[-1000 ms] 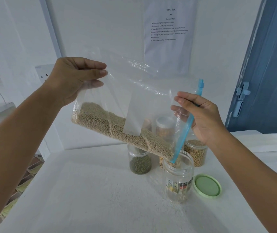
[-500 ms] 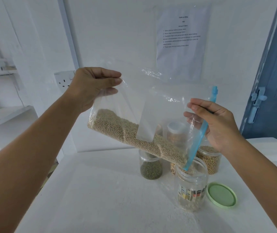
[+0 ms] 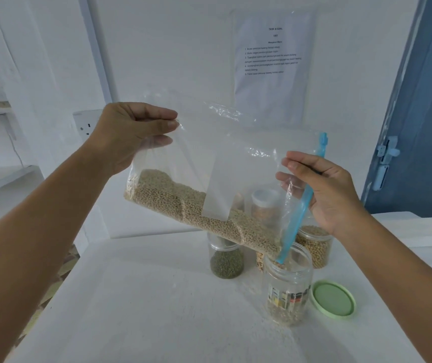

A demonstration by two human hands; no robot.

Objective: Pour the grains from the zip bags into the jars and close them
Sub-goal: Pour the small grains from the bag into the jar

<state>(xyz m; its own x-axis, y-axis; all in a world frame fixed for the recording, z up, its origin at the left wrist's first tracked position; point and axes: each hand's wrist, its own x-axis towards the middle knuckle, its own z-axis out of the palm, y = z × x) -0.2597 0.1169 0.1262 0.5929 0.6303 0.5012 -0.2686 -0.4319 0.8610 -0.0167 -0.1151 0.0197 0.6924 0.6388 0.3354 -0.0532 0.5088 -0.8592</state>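
The white desk carries 1 open jar with 3 part-filled jars behind it. Above hangs the zip bag, its long axis sloping down from upper left to lower right, the blue zip strip dipping into the jar's mouth. The left hand pinches the raised corner; the right hand, nearer the jar, pinches the zip edge. Grains bank toward the mouth. A green lid lies just beside the jar.
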